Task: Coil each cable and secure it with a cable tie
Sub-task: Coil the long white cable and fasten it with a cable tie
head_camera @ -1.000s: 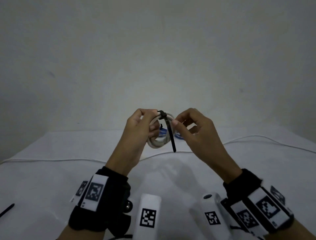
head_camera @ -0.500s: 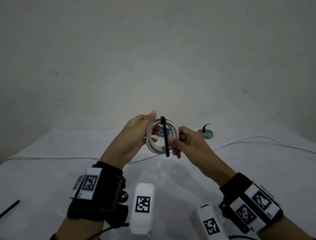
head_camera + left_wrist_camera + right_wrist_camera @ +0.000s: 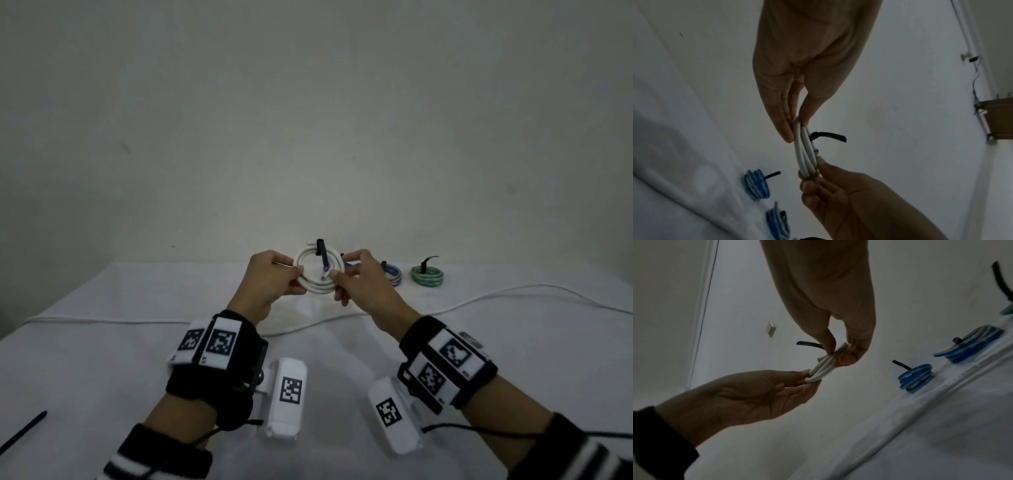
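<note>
White coil (image 3: 317, 274), now farther out, pinched by both hands.

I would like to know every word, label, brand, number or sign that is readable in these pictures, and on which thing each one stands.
No readable words, brands or numbers in any view.
Square black-and-white coded markers, no letters: on the left wristband, the right wristband, and the white wrist camera housings.
Small dark marks at the marker corners: too small to read.

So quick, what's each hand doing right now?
Left hand: pinching the left side of the white cable coil.
Right hand: pinching the coil's right side.
</note>
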